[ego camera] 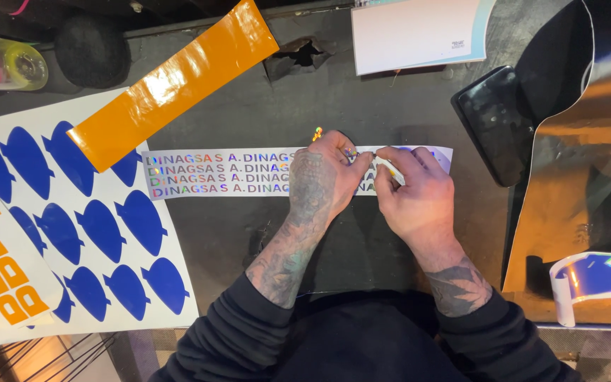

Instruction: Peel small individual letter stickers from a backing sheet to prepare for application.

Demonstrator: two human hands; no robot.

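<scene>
Both hands work over a holographic strip [249, 172] of cut lettering that lies flat across the middle of the dark bench [249, 113]. The left hand [323, 177] rests on the strip, fingers curled shut around a thin tool [317, 133] whose orange end sticks out above the knuckles. The right hand [411, 191] sits just beside it, pressing the strip's right part, thumb and forefinger pinched together at the strip; whether they have hold of a bit of film I cannot tell.

An orange band [178, 81] lies slantwise toward the bench's far left, its lower end on a white sheet [93, 233] of blue shapes at the left edge. A phone [493, 124] lies near the right edge, a white card [419, 32] at the far edge.
</scene>
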